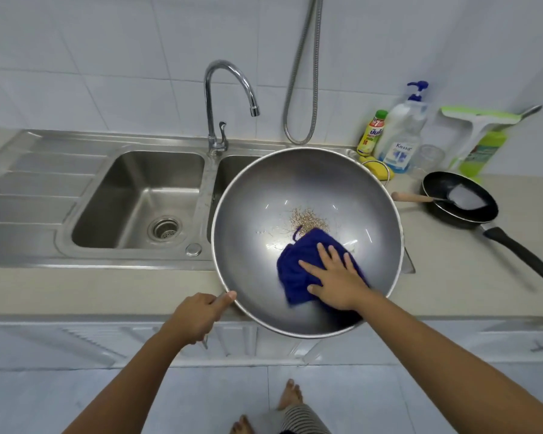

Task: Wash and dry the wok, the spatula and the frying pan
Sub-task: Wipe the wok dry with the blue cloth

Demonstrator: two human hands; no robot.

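Note:
A large steel wok point(264, 195) is held tilted over the right sink basin and the counter's front edge. My left hand point(198, 314) grips its near-left rim. My right hand point(336, 277) presses flat on a dark blue cloth point(295, 274) inside the wok, low and to the right. A patch of brownish scratch marks shows at the wok's centre. On the counter to the right stands a black frying pan point(436, 186) with a spatula point(464, 197) lying in it, its wooden handle pointing left.
The left sink basin point(123, 195) and the tap point(220, 98) are behind the wok, and a metal hose point(298, 89) hangs on the tiled wall. Soap bottles point(398, 133), a glass, a yellow sponge point(376, 170) and a green squeegee point(480, 120) crowd the back right. Bare feet below.

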